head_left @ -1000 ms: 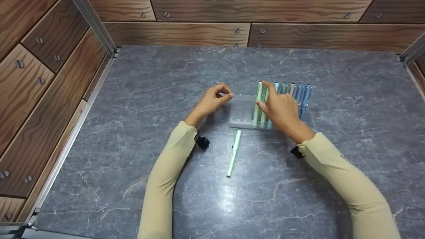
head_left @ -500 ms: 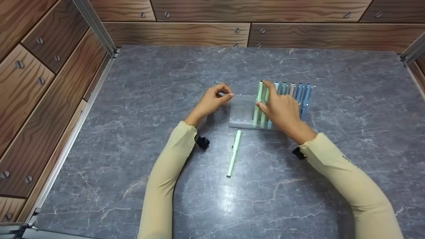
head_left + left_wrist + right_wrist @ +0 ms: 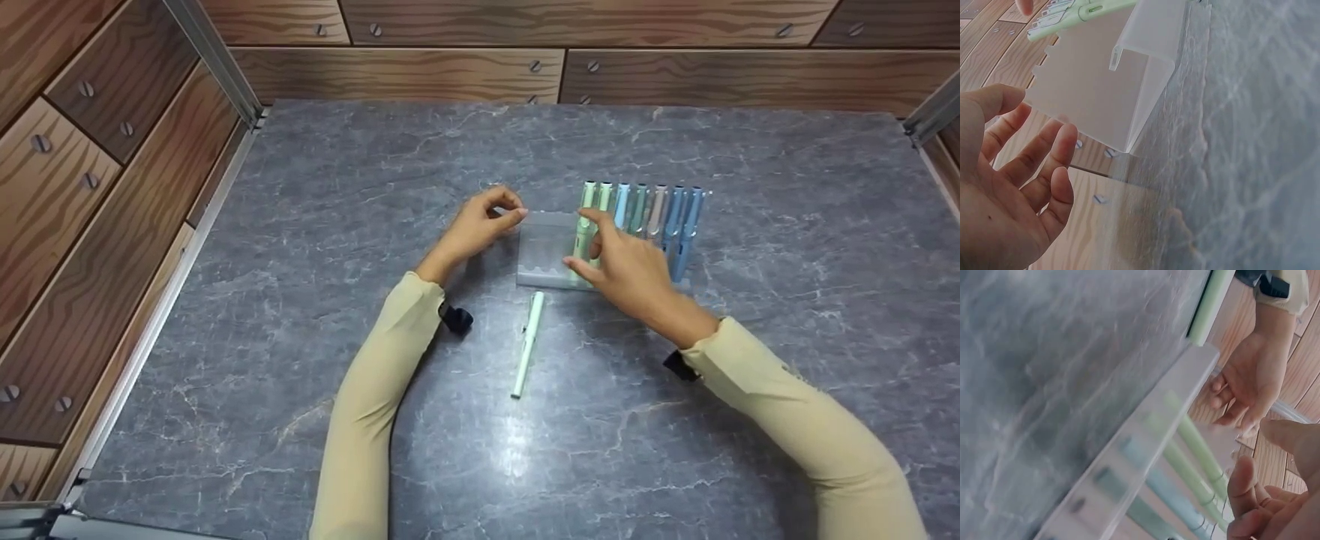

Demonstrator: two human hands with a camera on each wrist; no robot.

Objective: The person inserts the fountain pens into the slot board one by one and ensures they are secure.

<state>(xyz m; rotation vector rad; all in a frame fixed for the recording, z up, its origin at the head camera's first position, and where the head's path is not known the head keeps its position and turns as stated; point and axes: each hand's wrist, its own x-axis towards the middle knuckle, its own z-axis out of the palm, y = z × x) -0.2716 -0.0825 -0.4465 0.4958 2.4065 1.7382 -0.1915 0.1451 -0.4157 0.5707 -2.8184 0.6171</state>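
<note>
A clear plastic pen stand [image 3: 546, 244] sits on the table, its left part bare. My left hand [image 3: 480, 229] pinches the stand's upper left corner between thumb and forefinger, as the left wrist view also shows. Several capped pens lean side by side in the stand's right part: two light green pens [image 3: 587, 204], a light blue pen [image 3: 622, 202], then dark green, greyish and blue pens [image 3: 686, 232]. Over the green pens hovers my right hand [image 3: 634, 274], thumb and forefinger spread, holding nothing. A loose pale green pen [image 3: 528, 345] lies in front of the stand.
The grey marbled tabletop [image 3: 360, 165] extends around the stand. Wood-patterned panels [image 3: 420, 75] border it at the back and on the left, with a metal rail [image 3: 161, 307] along the left edge.
My right hand has drawn back toward me and slightly downward from the pen tops, uncovering more of the pens. The left hand stays at the stand's corner.
</note>
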